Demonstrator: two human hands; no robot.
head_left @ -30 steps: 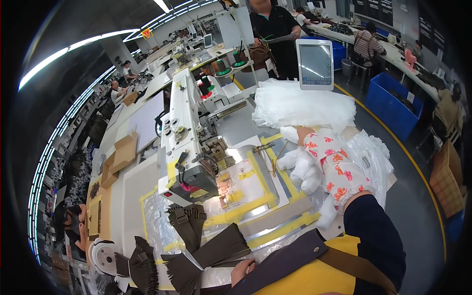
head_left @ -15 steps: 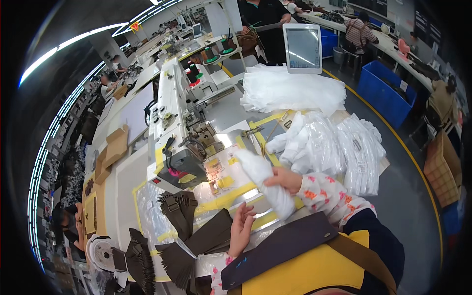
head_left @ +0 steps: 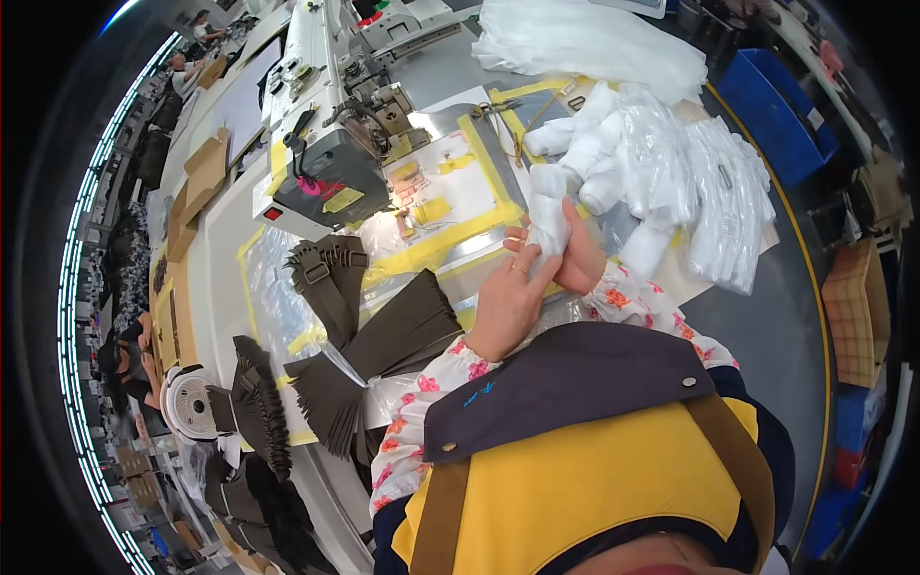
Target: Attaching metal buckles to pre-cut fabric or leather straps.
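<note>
White rolled bundle (head_left: 548,213), soft and crinkled like thin plastic-wrapped fabric, stands nearly upright between the person's two hands, just above the near edge of the sewing table (head_left: 220,240). Its top end is rounded and pale; its lower end disappears into the palms. The left hand (head_left: 508,302) wraps up against it from below, fingers curled onto its side, a ring showing on one finger. The right hand (head_left: 578,257) closes around it from the other side, so both hands are clasped on the same piece. To the right of it lies a heap of similar white bundles (head_left: 661,172), well within reach. In front sits the sewing machine (head_left: 331,172) over a yellow-taped template (head_left: 450,206), and to the left lie fanned stacks of dark olive strips (head_left: 383,355).

Half a second ago the right hand alone gripped the bundle, tilted low across the template, while the left hand rested near the olive strips. Now the left hand has come up to join it, and the bundle is raised and closer to the body.
</note>
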